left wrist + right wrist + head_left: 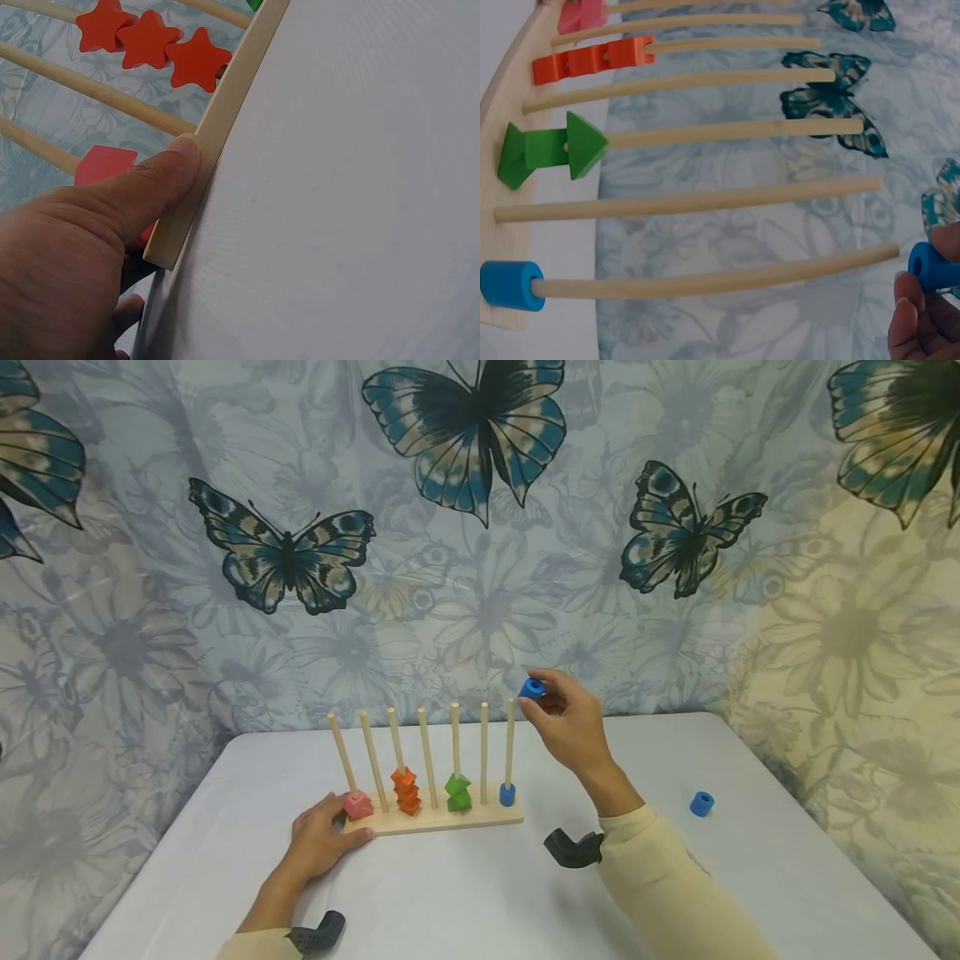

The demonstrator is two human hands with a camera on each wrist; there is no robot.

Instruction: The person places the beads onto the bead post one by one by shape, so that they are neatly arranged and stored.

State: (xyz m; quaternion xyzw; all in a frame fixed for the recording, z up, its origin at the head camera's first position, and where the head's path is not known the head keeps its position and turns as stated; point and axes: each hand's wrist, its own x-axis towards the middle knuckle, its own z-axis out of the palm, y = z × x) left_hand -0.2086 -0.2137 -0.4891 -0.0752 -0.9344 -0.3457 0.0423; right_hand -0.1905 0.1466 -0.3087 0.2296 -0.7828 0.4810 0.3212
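My right hand pinches a blue cylinder bead between thumb and fingers. In the right wrist view that bead is just off the tip of the end peg, its hole facing the peg. A second blue bead sits at the foot of this peg. With the left hand I grip the left end of the wooden peg board. The left thumb presses on its front edge, beside a pink block; the other fingers are mostly hidden behind.
Orange stars are stacked on the third peg, green blocks on the fifth. Another blue bead lies on the white table to the right. Behind the table hangs a butterfly-print cloth.
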